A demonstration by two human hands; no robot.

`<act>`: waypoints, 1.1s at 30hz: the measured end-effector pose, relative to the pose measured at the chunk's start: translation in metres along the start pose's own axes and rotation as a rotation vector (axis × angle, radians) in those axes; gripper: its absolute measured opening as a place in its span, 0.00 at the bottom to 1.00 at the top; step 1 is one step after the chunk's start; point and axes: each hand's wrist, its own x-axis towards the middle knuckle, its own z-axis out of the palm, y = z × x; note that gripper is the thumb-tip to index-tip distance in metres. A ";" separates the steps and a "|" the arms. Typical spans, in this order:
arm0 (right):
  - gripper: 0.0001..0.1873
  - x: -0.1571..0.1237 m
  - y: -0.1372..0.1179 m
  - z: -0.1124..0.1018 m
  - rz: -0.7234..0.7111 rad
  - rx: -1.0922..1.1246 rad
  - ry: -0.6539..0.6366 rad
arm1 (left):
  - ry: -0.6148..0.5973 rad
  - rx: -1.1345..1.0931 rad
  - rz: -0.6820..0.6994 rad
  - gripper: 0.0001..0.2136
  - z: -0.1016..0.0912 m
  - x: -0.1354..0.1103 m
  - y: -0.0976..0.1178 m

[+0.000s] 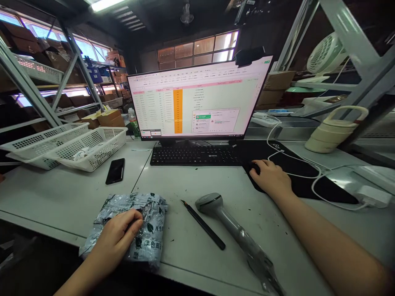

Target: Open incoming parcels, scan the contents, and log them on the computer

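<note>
My left hand (119,234) rests on a grey-white plastic mailing parcel (151,240) with green leaf prints and dark lettering, near the table's front edge. Its fingers are curled and pressed together at a crumpled opening in the film; what lies inside is mostly hidden. Further right, my right hand (271,176) is closed over a dark computer mouse (255,167) on a black mouse pad (311,185). Between both hands lie a black pen with a bare metal tip (205,227) and a grey handheld barcode scanner (234,226) wrapped in clear plastic.
A monitor (197,102) showing a spreadsheet and a chat window stands behind a black keyboard (191,155). At left are a phone (115,171) and white perforated baskets (92,150). White cables, a charger (373,196) and a cream handled container (331,131) sit at right.
</note>
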 end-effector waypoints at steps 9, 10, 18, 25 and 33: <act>0.26 -0.001 -0.003 -0.004 0.014 -0.042 -0.024 | -0.009 0.048 -0.059 0.13 0.002 -0.001 0.000; 0.26 -0.001 -0.004 -0.004 0.014 -0.042 -0.024 | -0.011 0.044 -0.057 0.14 0.002 -0.001 0.000; 0.26 -0.002 -0.003 -0.004 0.008 -0.040 -0.009 | -0.002 0.056 -0.041 0.14 0.002 -0.001 -0.002; 0.26 0.000 0.003 0.003 -0.008 -0.028 -0.006 | -0.015 0.060 -0.062 0.15 0.002 0.000 -0.001; 0.23 -0.001 0.001 0.001 0.024 -0.085 0.025 | 0.074 0.089 0.014 0.17 0.007 -0.001 -0.026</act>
